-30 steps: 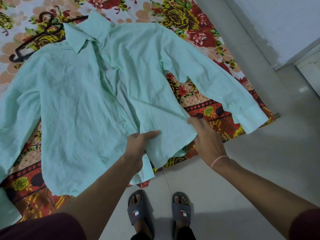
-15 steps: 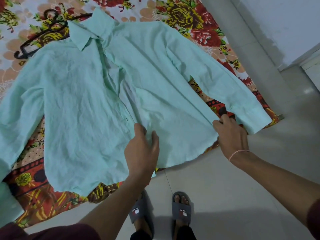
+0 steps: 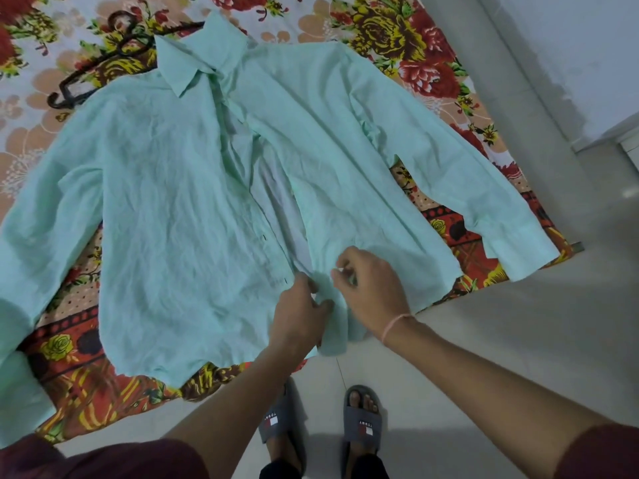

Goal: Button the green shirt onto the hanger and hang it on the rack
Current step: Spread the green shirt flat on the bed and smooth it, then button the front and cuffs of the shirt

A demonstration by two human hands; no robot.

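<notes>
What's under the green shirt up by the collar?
A dark hanger pokes out from under the green shirt beside its collar, lying on the floral sheet. The rest of it is covered by cloth.

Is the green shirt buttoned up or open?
Open. The green shirt lies spread flat, its front edges apart, pale inside showing between them.

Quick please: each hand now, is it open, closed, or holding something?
Left hand: closed, pinching the green shirt at its front edge near the hem.
Right hand: closed, pinching the same shirt beside it.
</notes>
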